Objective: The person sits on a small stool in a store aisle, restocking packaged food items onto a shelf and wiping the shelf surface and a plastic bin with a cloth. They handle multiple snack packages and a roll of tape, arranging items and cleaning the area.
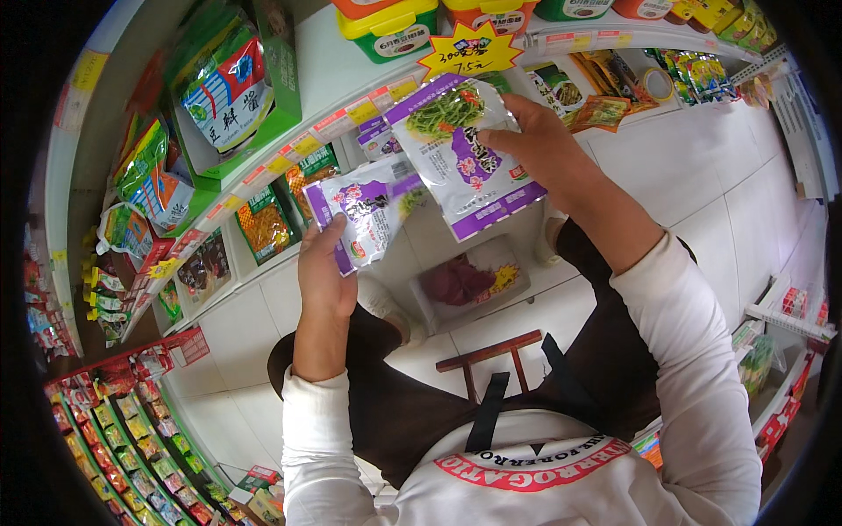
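My left hand (329,269) grips the lower end of a white and purple food packet (371,214), which tilts to the right. Higher up, my right hand (543,148) pinches the right edge of a larger-looking packet (470,161) in the same colours, with a picture of green shredded vegetable. The right packet slightly overlaps the far end of the left one. Behind both packets, more purple and white packets (379,141) lie on the low shelf. Next to those are green and orange packets (266,223) of pickled food.
Below the packets, a plastic bin (454,315) with a dark red bag stands on the tiled floor. A wooden stool (490,358) is between my legs. Shelves hold sauce tubs (388,29) and soybean paste pouches (227,98). A snack rack (131,440) stands at lower left.
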A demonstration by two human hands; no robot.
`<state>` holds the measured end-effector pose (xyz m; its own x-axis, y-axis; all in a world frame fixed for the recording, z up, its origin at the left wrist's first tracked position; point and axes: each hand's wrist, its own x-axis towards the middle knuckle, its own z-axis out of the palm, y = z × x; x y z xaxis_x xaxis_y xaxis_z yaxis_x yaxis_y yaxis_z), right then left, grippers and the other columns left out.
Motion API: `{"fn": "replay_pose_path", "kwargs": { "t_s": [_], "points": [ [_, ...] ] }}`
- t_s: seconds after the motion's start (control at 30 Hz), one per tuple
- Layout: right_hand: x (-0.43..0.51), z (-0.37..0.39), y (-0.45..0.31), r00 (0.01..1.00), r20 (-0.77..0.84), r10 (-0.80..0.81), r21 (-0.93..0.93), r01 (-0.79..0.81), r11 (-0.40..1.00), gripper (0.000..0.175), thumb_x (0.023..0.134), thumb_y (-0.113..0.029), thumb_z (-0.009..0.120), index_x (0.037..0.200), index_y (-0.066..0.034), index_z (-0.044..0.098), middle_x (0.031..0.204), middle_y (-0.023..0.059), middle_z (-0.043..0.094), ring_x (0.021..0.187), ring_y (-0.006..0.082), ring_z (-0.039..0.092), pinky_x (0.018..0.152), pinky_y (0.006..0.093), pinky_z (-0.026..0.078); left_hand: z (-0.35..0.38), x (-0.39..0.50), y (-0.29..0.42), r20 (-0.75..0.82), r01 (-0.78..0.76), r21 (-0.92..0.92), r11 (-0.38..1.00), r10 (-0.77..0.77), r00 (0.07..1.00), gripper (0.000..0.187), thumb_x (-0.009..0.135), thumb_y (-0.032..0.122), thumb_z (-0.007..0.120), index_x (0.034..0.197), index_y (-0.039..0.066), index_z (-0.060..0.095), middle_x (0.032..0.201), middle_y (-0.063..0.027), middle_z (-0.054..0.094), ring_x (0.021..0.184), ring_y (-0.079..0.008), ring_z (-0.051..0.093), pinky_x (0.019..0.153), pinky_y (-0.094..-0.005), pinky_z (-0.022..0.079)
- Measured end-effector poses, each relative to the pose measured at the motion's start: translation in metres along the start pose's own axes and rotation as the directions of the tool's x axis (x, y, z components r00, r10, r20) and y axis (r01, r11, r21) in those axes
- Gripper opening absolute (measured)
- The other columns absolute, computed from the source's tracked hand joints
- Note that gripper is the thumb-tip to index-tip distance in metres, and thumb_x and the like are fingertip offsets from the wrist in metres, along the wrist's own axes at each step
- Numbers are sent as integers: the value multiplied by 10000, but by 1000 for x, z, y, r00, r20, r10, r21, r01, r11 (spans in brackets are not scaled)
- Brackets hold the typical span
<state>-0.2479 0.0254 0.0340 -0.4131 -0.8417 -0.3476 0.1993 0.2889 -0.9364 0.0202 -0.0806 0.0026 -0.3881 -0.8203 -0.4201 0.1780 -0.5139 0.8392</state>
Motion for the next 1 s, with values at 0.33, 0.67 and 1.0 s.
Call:
{"fn": "replay_pose_path", "kwargs": {
  "t_s": [0.33,0.67,1.0],
  "points": [
    [-1,9,5,984,175,-41,-29,47,998,377,883,-89,661,1246,-19,591,1052,71,704,871,108,675,780,270,551,-4,0,2,78,-50,352,934,24,997,278,954,78,566,1212,-2,633,1094,-67,688,943,-145,639,894,-285,471],
    [0,13,11,977,211,0,-223,48,974,323,889,-102,658,1199,-19,616,1009,39,696,866,85,639,754,256,520,-5,-3,3,147,66,320,945,-118,982,348,913,53,563,1248,-36,602,1101,-88,683,978,-159,638,916,-287,467],
    [1,17,17,965,229,128,-106,-106,989,288,907,-127,647,1170,-13,616,1031,63,696,871,108,663,740,277,542,-10,3,8,80,-118,375,919,95,992,220,914,48,538,1073,7,686,1037,-56,679,865,-113,572,848,-256,438]
  ]
}}
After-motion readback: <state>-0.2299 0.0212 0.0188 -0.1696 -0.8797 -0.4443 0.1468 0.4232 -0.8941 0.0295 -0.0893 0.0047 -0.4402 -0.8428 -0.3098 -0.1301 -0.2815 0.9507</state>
